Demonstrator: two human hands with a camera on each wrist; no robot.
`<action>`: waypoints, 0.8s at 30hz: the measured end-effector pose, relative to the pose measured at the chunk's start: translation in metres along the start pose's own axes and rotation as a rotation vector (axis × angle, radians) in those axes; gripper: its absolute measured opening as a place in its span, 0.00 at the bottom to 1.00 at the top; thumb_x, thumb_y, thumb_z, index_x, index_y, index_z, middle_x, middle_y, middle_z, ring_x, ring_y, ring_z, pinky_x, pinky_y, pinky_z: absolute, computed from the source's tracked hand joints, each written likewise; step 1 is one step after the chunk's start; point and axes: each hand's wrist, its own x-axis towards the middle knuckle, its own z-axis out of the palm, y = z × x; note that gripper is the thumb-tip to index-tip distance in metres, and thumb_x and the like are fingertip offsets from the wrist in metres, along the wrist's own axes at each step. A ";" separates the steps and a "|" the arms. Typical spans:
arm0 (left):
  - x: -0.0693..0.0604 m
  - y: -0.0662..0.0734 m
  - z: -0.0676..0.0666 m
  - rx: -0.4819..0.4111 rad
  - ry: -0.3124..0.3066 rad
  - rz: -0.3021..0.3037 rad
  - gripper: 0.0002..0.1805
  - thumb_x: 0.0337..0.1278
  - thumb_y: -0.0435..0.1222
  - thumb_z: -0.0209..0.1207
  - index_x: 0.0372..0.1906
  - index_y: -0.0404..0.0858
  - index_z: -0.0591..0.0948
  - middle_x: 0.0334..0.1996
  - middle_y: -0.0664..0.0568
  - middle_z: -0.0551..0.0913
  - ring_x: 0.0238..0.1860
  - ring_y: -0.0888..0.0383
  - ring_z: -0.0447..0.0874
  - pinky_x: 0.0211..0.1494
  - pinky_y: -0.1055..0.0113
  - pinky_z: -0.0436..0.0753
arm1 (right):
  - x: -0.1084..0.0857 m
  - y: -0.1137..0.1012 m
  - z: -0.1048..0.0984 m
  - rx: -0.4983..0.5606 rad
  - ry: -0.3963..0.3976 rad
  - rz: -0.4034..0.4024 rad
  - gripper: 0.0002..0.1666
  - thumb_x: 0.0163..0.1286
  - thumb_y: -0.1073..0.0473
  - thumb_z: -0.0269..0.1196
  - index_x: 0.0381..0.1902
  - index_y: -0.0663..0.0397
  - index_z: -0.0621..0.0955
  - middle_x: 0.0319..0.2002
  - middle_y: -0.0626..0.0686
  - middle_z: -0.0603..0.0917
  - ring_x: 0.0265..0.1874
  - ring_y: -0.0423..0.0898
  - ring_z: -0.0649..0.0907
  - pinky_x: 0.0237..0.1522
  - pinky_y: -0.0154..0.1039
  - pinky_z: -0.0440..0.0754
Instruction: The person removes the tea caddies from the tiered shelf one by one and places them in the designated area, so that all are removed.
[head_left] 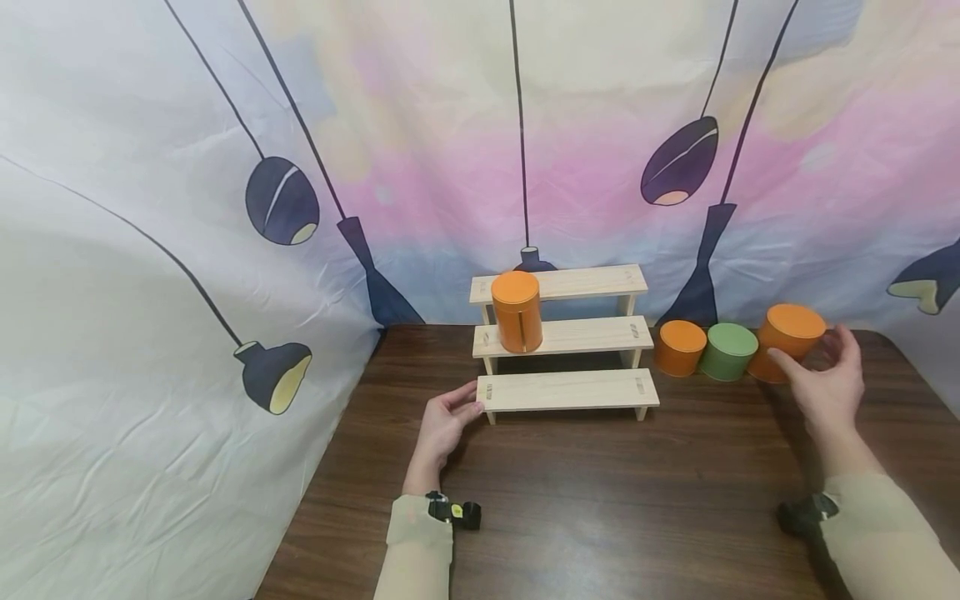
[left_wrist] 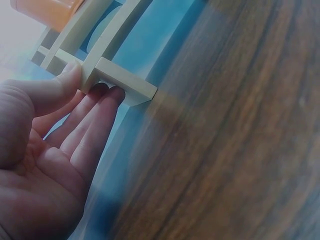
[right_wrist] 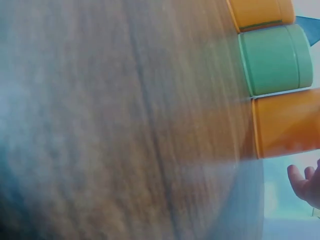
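Note:
A three-tier wooden display stand [head_left: 570, 392] sits on the table, its steps rising toward the back. My left hand [head_left: 442, 429] holds the left end of its lowest step; in the left wrist view the thumb [left_wrist: 67, 82] lies against the board and the fingers reach under it. A tall orange canister [head_left: 519, 321] stands upright on the left of the middle step. My right hand [head_left: 828, 383] is spread about a larger orange canister [head_left: 787, 342] at the right, thumb in front of it. In the right wrist view the visible fingertips [right_wrist: 295, 177] are apart from that canister [right_wrist: 285, 122].
Left of the larger canister, a short green canister [head_left: 728, 352] and a short orange canister [head_left: 680, 348] stand in a row beside the stand. A cloth backdrop [head_left: 450, 125] with printed lamps hangs behind the dark wooden table [head_left: 600, 500] and along its left side.

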 end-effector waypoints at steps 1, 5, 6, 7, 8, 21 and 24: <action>0.000 0.000 0.000 -0.003 0.000 0.000 0.24 0.67 0.24 0.67 0.67 0.28 0.82 0.60 0.32 0.85 0.57 0.50 0.88 0.52 0.71 0.86 | -0.001 -0.001 -0.001 0.008 0.006 0.005 0.58 0.68 0.55 0.74 0.87 0.33 0.55 0.84 0.49 0.60 0.80 0.42 0.61 0.77 0.38 0.64; -0.001 0.002 0.000 -0.004 -0.001 0.002 0.24 0.67 0.24 0.68 0.67 0.29 0.82 0.60 0.32 0.85 0.57 0.49 0.88 0.53 0.71 0.86 | -0.007 -0.005 -0.002 0.067 0.054 0.016 0.55 0.70 0.56 0.72 0.86 0.32 0.57 0.84 0.48 0.60 0.81 0.41 0.59 0.80 0.39 0.58; -0.002 0.002 0.000 -0.003 -0.002 0.001 0.24 0.67 0.24 0.68 0.67 0.28 0.82 0.60 0.33 0.86 0.57 0.49 0.88 0.53 0.70 0.86 | -0.009 -0.006 -0.002 0.087 0.068 0.020 0.54 0.70 0.56 0.71 0.86 0.33 0.57 0.84 0.48 0.60 0.81 0.41 0.58 0.80 0.39 0.56; -0.002 0.003 0.000 -0.006 -0.002 -0.001 0.25 0.67 0.24 0.68 0.67 0.29 0.82 0.60 0.33 0.86 0.57 0.49 0.88 0.53 0.70 0.86 | -0.011 -0.008 -0.002 0.109 0.081 0.023 0.53 0.71 0.57 0.70 0.86 0.33 0.57 0.84 0.48 0.60 0.80 0.41 0.58 0.80 0.39 0.55; -0.002 0.003 0.000 -0.003 -0.002 -0.001 0.25 0.67 0.24 0.68 0.67 0.29 0.82 0.60 0.33 0.86 0.57 0.49 0.88 0.53 0.70 0.86 | -0.013 -0.009 -0.002 0.132 0.093 0.026 0.52 0.72 0.57 0.70 0.86 0.34 0.58 0.83 0.48 0.60 0.80 0.41 0.59 0.80 0.38 0.54; -0.002 0.002 -0.001 0.005 -0.004 0.002 0.24 0.68 0.25 0.67 0.67 0.29 0.82 0.60 0.33 0.85 0.58 0.48 0.88 0.54 0.69 0.86 | -0.045 -0.031 0.007 0.565 0.229 0.025 0.41 0.74 0.68 0.66 0.80 0.41 0.68 0.75 0.44 0.68 0.77 0.38 0.61 0.73 0.25 0.60; -0.002 0.002 0.000 0.006 -0.002 0.006 0.24 0.68 0.24 0.67 0.67 0.28 0.82 0.60 0.33 0.85 0.58 0.48 0.88 0.53 0.69 0.86 | -0.050 -0.036 0.015 0.630 0.245 -0.012 0.39 0.73 0.70 0.65 0.78 0.44 0.70 0.73 0.45 0.69 0.76 0.39 0.62 0.72 0.27 0.63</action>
